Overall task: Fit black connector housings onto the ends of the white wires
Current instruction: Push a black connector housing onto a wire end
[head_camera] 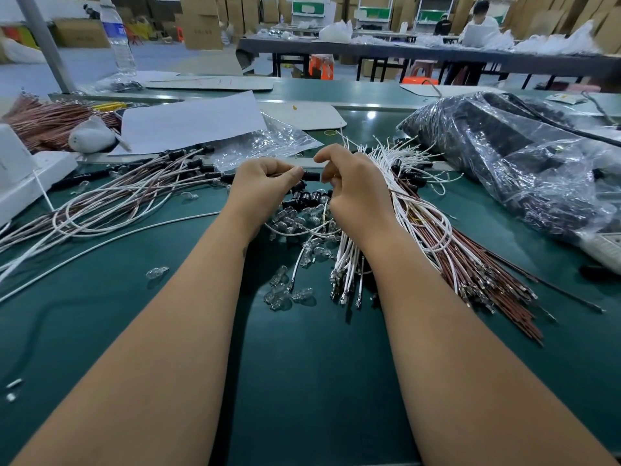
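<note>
left hand point(260, 183) and right hand point(349, 186) raised over green table point(302, 364), both pinching one black housing point(311, 176) between them, wire in it seemingly hidden, white wires point(403, 196) heaped right, bulbs point(285, 290) below

My left hand point(265, 183) and right hand point(349, 186) pinch one black connector housing point(311, 176) between them above the green table point(302, 381), beside the white wires point(406, 183).

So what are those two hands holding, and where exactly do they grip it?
A black connector housing, pinched at its ends between the left hand and the right hand. Any wire in it is hidden.
</note>
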### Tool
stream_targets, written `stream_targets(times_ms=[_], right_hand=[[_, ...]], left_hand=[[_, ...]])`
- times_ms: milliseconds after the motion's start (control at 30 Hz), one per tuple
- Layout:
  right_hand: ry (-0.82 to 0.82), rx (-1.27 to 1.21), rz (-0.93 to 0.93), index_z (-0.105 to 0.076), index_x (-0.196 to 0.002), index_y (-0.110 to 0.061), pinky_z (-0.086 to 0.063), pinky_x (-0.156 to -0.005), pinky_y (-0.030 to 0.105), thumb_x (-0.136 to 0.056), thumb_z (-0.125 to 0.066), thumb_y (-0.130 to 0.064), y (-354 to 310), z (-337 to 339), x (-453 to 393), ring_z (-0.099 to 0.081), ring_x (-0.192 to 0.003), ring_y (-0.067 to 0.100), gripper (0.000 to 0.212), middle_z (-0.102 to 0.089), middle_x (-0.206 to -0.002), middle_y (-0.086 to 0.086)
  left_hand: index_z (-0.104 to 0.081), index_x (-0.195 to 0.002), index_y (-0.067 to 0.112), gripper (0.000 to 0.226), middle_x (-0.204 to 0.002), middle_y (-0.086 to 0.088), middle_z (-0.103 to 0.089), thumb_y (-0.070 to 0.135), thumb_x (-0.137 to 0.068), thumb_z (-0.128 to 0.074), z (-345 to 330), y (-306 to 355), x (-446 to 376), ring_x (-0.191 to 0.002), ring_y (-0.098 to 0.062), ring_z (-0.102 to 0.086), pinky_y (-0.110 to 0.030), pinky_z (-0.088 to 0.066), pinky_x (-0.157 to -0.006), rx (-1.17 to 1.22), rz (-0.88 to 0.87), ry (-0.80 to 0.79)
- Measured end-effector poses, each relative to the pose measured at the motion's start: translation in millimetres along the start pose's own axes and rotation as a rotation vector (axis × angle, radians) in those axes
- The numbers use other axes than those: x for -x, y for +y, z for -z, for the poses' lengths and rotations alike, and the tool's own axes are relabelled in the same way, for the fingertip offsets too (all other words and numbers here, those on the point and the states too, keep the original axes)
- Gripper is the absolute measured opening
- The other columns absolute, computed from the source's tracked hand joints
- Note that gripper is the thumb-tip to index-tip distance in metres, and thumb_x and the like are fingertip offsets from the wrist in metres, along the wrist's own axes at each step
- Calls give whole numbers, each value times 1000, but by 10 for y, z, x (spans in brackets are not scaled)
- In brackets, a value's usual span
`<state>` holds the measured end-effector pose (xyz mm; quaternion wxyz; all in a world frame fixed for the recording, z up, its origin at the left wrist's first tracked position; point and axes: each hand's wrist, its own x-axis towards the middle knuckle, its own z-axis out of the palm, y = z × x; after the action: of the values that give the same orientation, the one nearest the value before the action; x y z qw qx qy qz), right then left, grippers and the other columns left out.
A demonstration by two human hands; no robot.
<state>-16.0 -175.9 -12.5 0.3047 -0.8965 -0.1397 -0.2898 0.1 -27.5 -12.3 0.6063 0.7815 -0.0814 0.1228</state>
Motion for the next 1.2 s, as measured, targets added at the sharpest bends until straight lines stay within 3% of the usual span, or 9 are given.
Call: stream_targets(times_ms=[200, 400, 533, 633, 733, 833, 900, 1067, 1200], right_hand=[[61, -41, 0, -58, -120, -11, -49, -75, 28, -84, -57, 10, -37, 30, -1, -58, -84, 15, 42, -63, -97, 2], [40, 113, -105, -65, -92, -14, -33, -64, 26, -92, -62, -18, 41, 0, -12, -54, -79, 17, 5, -63, -88, 1], [41, 42, -24, -69, -93, -6, -28, -70, 24, -88, -51, 8, 0, -14, -20, -46, -84, 18, 23, -55, -86, 4], [41, 47, -8, -70, -95, -4, -27, -71, 26, -83, -46, 16, -26, -29, -20, -44, -86, 20, 33, -49, -86, 4], [59, 16, -23, -69, -101, -4, -30, -70, 20, -84, -47, 15, -36, -28, -19, -47, -87, 17, 33, -57, -92, 7], [67, -36, -52, -64, -109, -6, -32, -64, 11, -84, -49, 12, -38, -14, -16, -49, -82, 11, 34, -61, -90, 4], [52, -67, -68, -61, -114, -7, -36, -65, 18, -86, -52, 9, -35, -14, -16, -53, -80, 13, 33, -59, -85, 1], [34, -93, -71, -58, -119, -9, -36, -68, 22, -90, -56, 1, -26, -14, -16, -56, -78, 15, 31, -61, -83, 0], [8, -112, -62, -62, -114, -8, -45, -71, 27, -92, -54, -3, -44, -19, -15, -60, -84, 21, 24, -68, -91, 9]], left_hand=[[-69, -79, 22, 11, -69, 5, -63, 24, -90, -67, 12, 4, 5, -64, -13, -50, -17, -40, -52, 2, -4, -33], [-69, -77, 27, 12, -72, 2, -62, 26, -89, -68, 9, -1, -8, -70, -12, -53, -9, -43, -55, 13, -25, -11], [-67, -74, 28, 16, -77, -6, -61, 25, -90, -67, 11, -21, -15, -71, -13, -51, -9, -42, -57, 4, -36, 29], [-68, -75, 26, 15, -80, -10, -61, 24, -90, -67, 24, -30, -18, -73, -16, -52, -18, -43, -64, -14, -26, 25], [-69, -77, 25, 13, -76, -3, -65, 24, -90, -67, 27, -30, -17, -71, -11, -56, -20, -46, -68, -27, -24, -1], [-70, -77, 25, 12, -63, 15, -65, 25, -89, -68, 17, -28, -16, -58, 5, -55, -11, -43, -59, -14, -14, -17], [-70, -77, 24, 12, -55, 19, -63, 21, -89, -68, 16, -20, -17, -54, 10, -53, -6, -42, -58, 4, -22, -27], [-71, -86, 20, 14, -75, 6, -70, 6, -85, -69, 18, -5, -6, -66, 3, -62, -11, -50, -71, 33, -19, -80], [-70, -93, 14, 12, -77, 3, -69, 5, -86, -69, 9, -11, -8, -63, 6, -61, -9, -48, -68, -3, -67, -37]])
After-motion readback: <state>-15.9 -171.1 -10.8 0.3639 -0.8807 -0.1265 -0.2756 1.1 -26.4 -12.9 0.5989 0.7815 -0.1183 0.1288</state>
